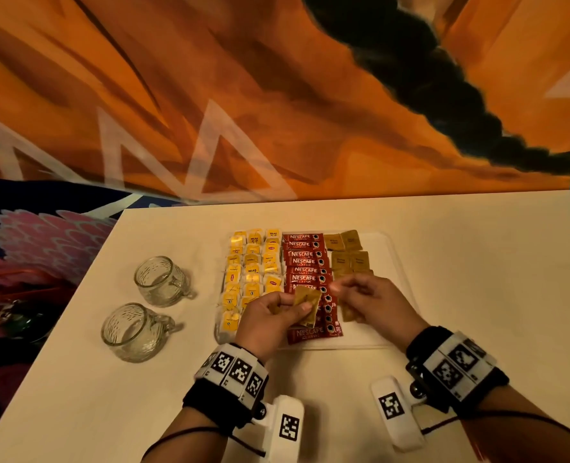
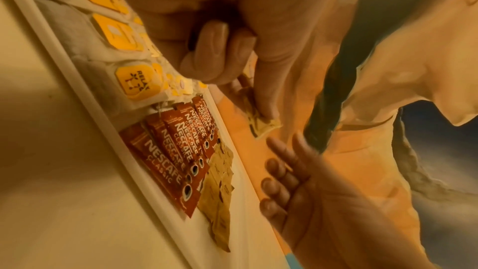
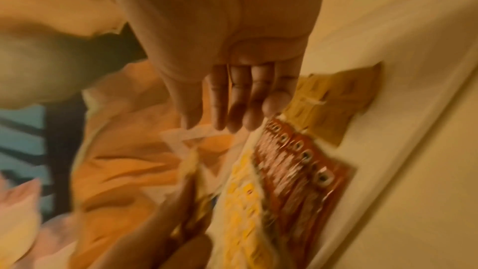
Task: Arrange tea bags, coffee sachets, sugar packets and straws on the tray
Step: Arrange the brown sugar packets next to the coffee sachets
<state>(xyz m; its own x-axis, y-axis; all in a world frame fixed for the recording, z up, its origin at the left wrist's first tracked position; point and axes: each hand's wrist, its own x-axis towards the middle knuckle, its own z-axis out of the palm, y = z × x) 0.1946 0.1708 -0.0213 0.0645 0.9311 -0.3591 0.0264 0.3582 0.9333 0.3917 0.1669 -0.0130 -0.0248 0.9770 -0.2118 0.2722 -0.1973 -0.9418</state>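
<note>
A white tray (image 1: pixel 385 259) lies mid-table. It holds yellow tea bags (image 1: pixel 252 272) in columns on the left, red coffee sachets (image 1: pixel 305 262) in the middle and brown sugar packets (image 1: pixel 347 252) on the right. Just above the tray's near part, my left hand (image 1: pixel 297 307) pinches a brown sugar packet (image 1: pixel 307 300) between thumb and fingers; the left wrist view shows this packet (image 2: pixel 262 125) too. My right hand (image 1: pixel 338 289) hovers close beside it over the sugar column. Its fingers (image 3: pixel 232 105) are straight and hold nothing, and its palm (image 2: pixel 305 187) faces the held packet.
Two empty glass mugs (image 1: pixel 161 280) (image 1: pixel 131 330) stand on the table left of the tray. Orange fabric (image 1: pixel 277 111) rises behind the far edge of the table. The table's left edge (image 1: pixel 76 295) runs diagonally past the mugs.
</note>
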